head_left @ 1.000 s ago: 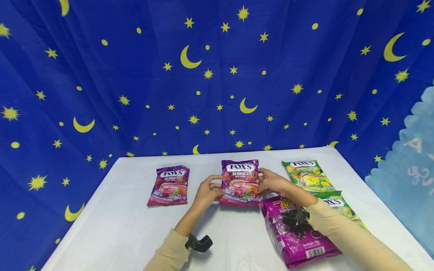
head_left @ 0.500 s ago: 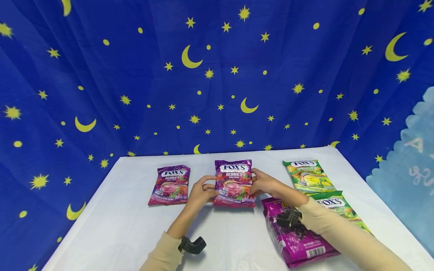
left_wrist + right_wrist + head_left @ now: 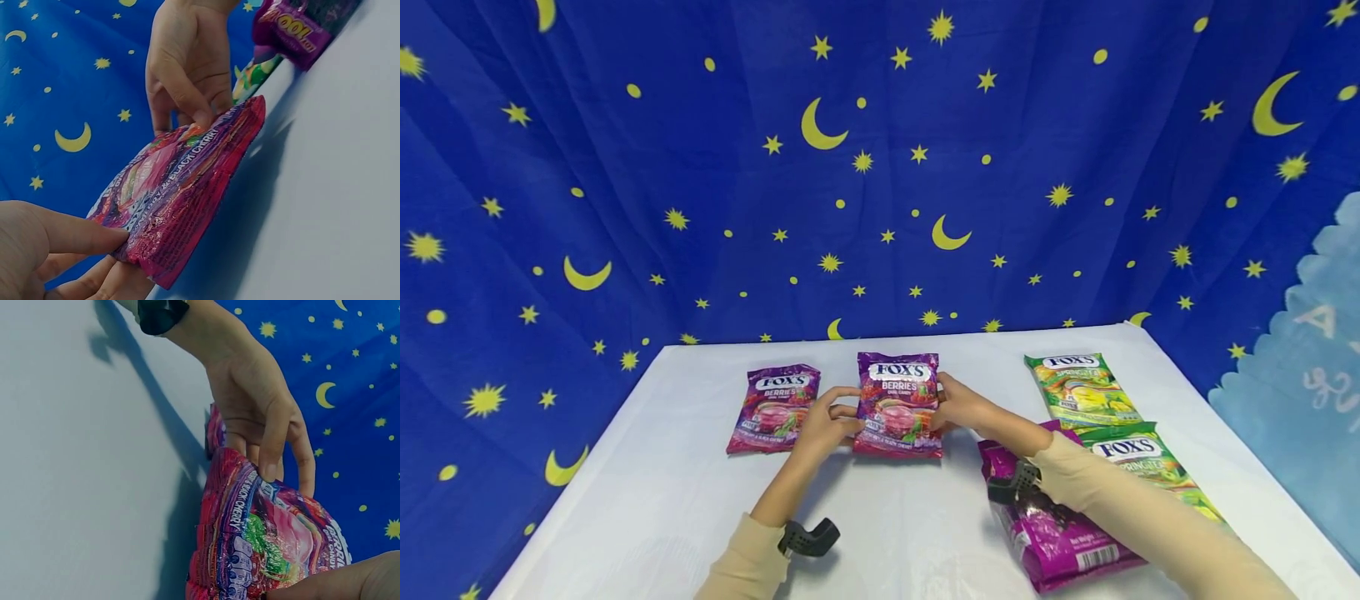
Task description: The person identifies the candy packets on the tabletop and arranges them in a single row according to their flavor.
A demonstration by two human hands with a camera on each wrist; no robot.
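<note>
You've room over the worktop (image 3: 887,525) between your forearms (image 3: 782,493); the left packet (image 3: 772,410) crowds your left hand (image 3: 826,427), the purple bag (image 3: 1051,550) your right forearm (image 3: 1120,492).

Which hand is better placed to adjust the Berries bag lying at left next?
Left, likely: the left hand is beside that lying bag, while the right hand is across the held bag. Both hands grip it, so the left would release first.

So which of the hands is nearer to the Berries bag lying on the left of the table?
Left. The left hand is just right of that Berries bag, gripping the left side of the held bag; the right hand is farther off, gripping the opposite side.
</note>
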